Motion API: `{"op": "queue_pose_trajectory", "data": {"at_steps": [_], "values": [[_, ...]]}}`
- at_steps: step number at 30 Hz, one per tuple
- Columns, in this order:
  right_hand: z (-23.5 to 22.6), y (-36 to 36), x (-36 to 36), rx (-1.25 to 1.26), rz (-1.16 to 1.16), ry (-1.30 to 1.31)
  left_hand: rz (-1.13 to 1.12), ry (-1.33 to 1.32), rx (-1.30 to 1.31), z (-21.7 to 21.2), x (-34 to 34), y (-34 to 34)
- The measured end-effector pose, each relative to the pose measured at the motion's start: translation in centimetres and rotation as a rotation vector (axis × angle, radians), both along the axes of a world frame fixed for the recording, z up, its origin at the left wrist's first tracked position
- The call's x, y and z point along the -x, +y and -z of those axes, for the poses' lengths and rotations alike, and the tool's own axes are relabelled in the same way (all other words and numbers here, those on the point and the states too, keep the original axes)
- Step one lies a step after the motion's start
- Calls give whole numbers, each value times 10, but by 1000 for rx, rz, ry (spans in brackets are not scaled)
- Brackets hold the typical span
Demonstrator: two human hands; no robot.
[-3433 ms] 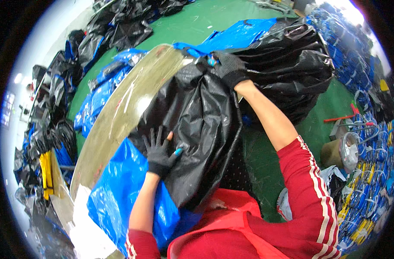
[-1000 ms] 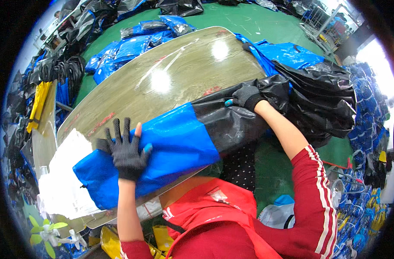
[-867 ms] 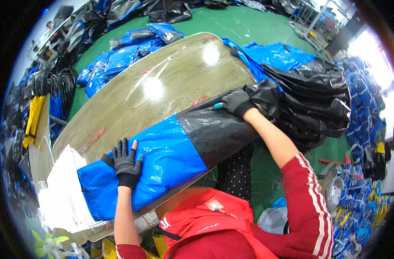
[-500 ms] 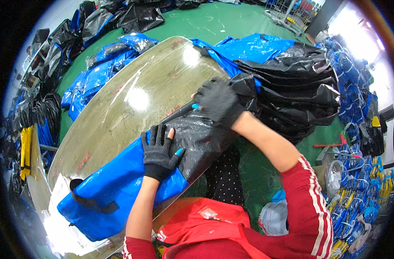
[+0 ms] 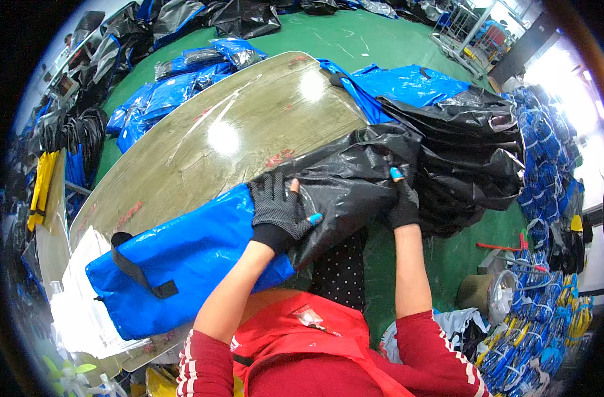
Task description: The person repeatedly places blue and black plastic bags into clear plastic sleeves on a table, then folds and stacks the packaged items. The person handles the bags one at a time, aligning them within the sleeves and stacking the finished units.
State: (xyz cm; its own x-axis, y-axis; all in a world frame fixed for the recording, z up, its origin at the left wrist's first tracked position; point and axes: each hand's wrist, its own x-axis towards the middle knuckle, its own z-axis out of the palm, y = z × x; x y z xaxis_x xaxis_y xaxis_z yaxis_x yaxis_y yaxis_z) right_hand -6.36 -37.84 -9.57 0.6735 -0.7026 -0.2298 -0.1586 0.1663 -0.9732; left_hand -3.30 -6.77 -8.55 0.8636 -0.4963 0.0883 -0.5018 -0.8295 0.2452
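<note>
A long blue-and-black tarpaulin bag (image 5: 345, 175) lies folded lengthwise across the near side of the table (image 5: 196, 139), its blue end to the left with a black strap handle (image 5: 139, 268). Flat on the black part, beside the blue seam, rests my left hand (image 5: 277, 206), in a black dotted glove with the fingers spread. My right hand (image 5: 404, 198), gloved too, grips the bag's black part farther right; its thumb lies on top, and the other fingers are hidden beneath the material.
A heap of blue-and-black tarpaulin bags (image 5: 467, 152) spills over the table's right end. Wrapped blue bags (image 5: 163, 99) lie on the green floor (image 5: 335, 33) beyond. White sheets (image 5: 90, 304) cover the near left corner. Bundled blue and yellow straps (image 5: 547, 317) stand at the right.
My right hand has moved right and nearer, from the bag's far edge to its right part. The black material there is now spread wider. My left hand stays flat on the bag.
</note>
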Motion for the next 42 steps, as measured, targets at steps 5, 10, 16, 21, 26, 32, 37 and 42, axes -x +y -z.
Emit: {"op": "queue_pose_trajectory", "data": {"at_steps": [5, 10, 16, 21, 26, 32, 37, 42], "values": [[-117, 125, 48, 734, -844, -357, -13, -97, -97, 2, 21, 4], [-96, 238, 68, 1216, -1046, -742, 69, 198, 524, -14, 29, 106], [-55, 268, 86, 1433, -1346, -366, -188, 46, 72, -84, 11, 213], [-84, 266, 45, 927, -1469, -208, -55, -105, -52, -6, 71, 200], [-79, 273, -9, 1567, -995, -132, -186, -268, 54, 40, 74, 188], [-65, 344, 43, 1458, -1314, -312, -186, 231, -31, -48, 85, 228], [-57, 365, 47, 1655, -1324, -24, -134, -119, -277, -13, 137, 346], [-11, 410, 38, 1582, -1254, -522, -704, -333, 94, 21, 175, 370]]}}
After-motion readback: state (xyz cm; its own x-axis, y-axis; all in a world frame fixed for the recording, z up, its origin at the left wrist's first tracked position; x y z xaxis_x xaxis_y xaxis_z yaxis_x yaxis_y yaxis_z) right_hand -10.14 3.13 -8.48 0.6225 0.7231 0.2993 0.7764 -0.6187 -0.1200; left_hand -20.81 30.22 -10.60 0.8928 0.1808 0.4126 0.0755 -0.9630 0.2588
